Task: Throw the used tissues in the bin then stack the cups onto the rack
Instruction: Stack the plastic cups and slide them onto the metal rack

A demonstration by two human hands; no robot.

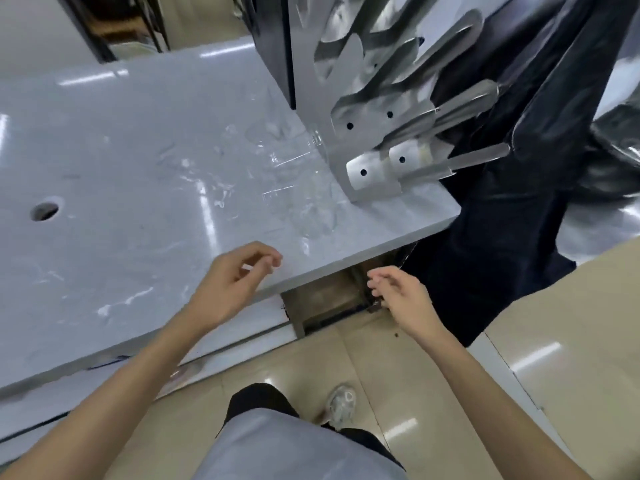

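Observation:
Clear glass cups [304,188] lie or stand on the grey table [121,168] beside the foot of a metal rack [374,140] with slanted prongs; blur and glare hide how many there are. A black bin bag [502,237] hangs past the table's right edge. My left hand [235,282] hovers over the table's near edge with its fingers loosely curled and nothing in it. My right hand [398,296] is off the table, between its corner and the bin bag, also holding nothing. No tissue shows anywhere.
A round hole [45,211] pierces the tabletop at the left. Wet streaks mark the surface. Under the table corner sits a brown crate or shelf [329,299]. Beige tiled floor [450,393] and my shoe [343,405] lie below.

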